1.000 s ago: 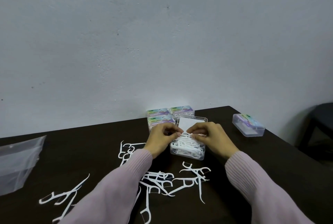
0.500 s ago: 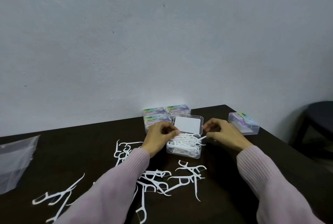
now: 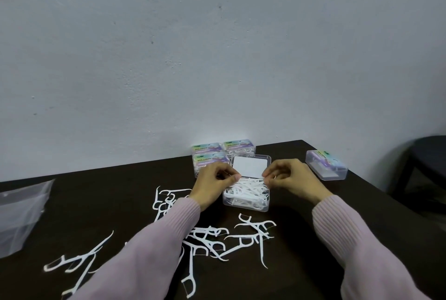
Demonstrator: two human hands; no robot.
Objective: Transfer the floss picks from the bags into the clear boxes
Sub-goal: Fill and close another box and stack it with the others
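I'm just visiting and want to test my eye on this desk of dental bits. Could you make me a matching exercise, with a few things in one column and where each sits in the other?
Things:
1. open clear plastic box of white floss picks
2. empty clear plastic bag
3. lone closed clear box with colourful label
4. loose white floss picks

Places:
A. far left edge of the dark table
B. scattered on the table nearer the person
C. between the two hands
D. far right, apart from the others

Pairs: 1-C, 2-A, 3-D, 4-B
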